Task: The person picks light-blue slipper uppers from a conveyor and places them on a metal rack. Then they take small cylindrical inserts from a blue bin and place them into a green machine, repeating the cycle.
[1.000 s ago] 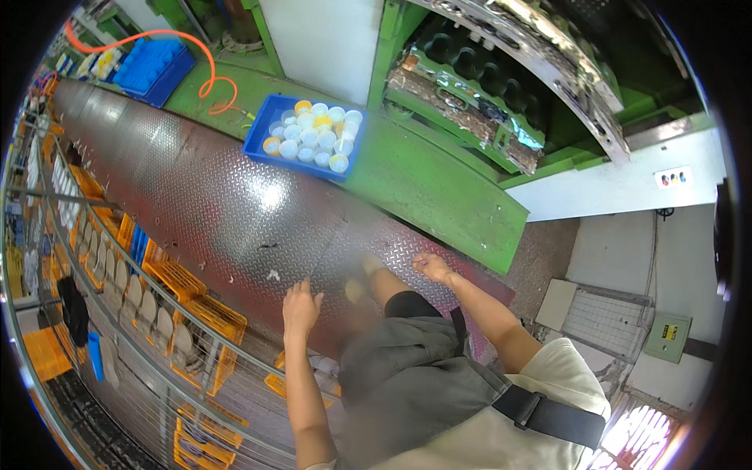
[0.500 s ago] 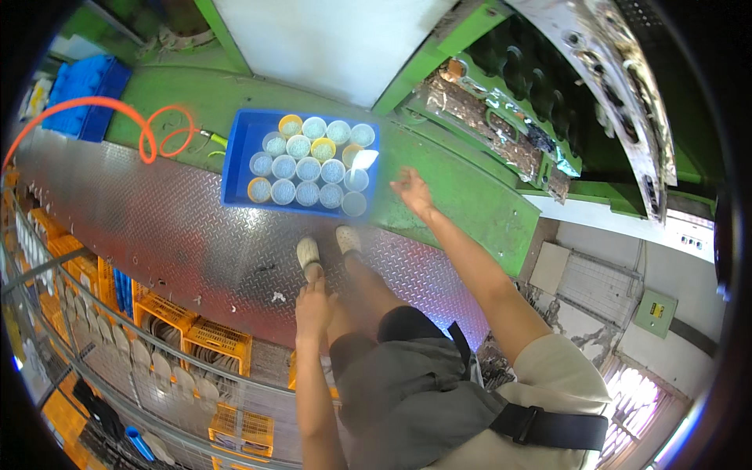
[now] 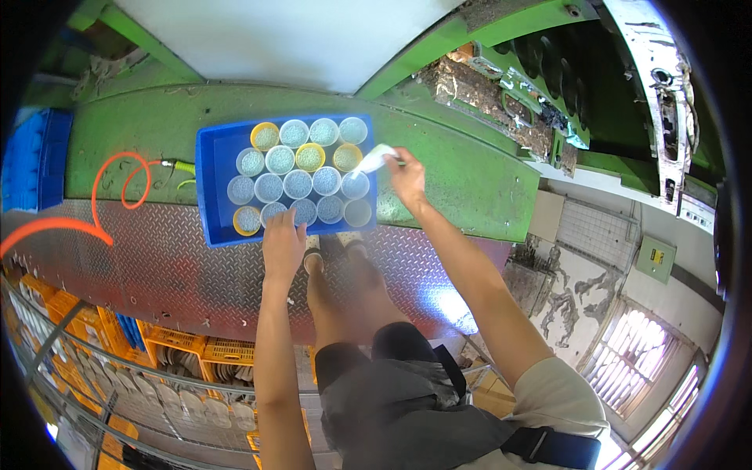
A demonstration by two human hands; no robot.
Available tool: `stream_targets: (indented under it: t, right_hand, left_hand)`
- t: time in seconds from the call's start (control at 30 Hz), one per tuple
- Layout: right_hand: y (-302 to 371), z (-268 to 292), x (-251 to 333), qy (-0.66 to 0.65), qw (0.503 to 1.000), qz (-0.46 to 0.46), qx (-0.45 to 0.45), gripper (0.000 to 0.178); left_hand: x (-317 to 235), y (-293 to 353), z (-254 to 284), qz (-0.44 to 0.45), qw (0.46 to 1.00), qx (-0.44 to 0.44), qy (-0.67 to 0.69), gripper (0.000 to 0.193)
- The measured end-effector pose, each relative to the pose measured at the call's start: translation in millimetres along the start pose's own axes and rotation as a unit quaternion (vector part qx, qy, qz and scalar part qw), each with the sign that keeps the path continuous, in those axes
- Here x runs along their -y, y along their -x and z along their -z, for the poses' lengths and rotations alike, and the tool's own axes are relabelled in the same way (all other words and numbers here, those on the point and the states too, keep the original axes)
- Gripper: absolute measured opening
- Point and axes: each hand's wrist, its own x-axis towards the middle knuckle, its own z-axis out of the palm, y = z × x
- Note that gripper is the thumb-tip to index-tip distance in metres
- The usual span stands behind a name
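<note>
A blue tray point(image 3: 205, 176) holds rows of small round cups, most of them clear-white and a few yellow, filled with pale bluish-green granules. My right hand point(image 3: 409, 182) is at the tray's right side, fingers closed on a white scoop point(image 3: 376, 160) whose tip reaches over the right-hand cups. At the near rim is my left hand point(image 3: 283, 244), its fingers stretched out over the front row beside a filled cup point(image 3: 304, 211). Its fingertips partly cover one cup, and I see nothing held there. The cup at the near right corner point(image 3: 357, 212) looks clear, with little or nothing in it.
The tray rests on a green ledge point(image 3: 462, 196) above a diamond-plate floor point(image 3: 157, 258). An orange hose point(image 3: 95, 188) coils to the left, near a blue bin point(image 3: 39, 160). Green machinery point(image 3: 501, 102) stands at the right; orange crates point(image 3: 227, 350) sit behind a railing at lower left.
My left hand has come up from near my legs to the tray's near rim. My right hand has closed on the scoop, which was leaning on the cups. The tray appears closer.
</note>
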Motion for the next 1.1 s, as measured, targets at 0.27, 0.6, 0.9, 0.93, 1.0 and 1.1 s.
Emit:
stream_targets:
  t: [0.27, 0.6, 0.9, 0.93, 1.0, 1.1]
  right_hand:
    - [-37.2, 8.0, -110.0, 0.179, 0.975, -0.118, -0.058, 0.021]
    - [-7.3, -66.8, -176.1, 0.072, 0.981, -0.177, 0.03, 0.031]
    - [-8.8, -34.6, -66.4, 0.117, 0.978, 0.101, -0.139, 0.012]
    - [-11.1, -33.2, -47.2, 0.114, 0.976, 0.157, -0.099, 0.011]
    - [-16.4, -35.9, -11.8, 0.11, 0.967, 0.23, -0.02, 0.01]
    - [-20.4, -40.1, 20.3, 0.196, 0.932, 0.304, 0.02, 0.015]
  left_hand:
    - [-25.1, -62.3, -37.8, 0.03, 0.998, -0.056, 0.024, 0.033]
    - [-29.8, -13.4, -92.9, -0.289, 0.948, 0.09, -0.101, 0.029]
    - [-16.8, -69.0, -71.2, -0.161, 0.982, -0.099, 0.014, 0.019]
    - [10.6, -83.5, -47.2, -0.131, 0.987, -0.095, -0.025, 0.019]
    - [17.2, -106.8, -32.0, -0.09, 0.985, -0.142, -0.041, 0.02]
    - [3.7, -122.9, -33.1, -0.057, 0.98, -0.174, -0.082, 0.017]
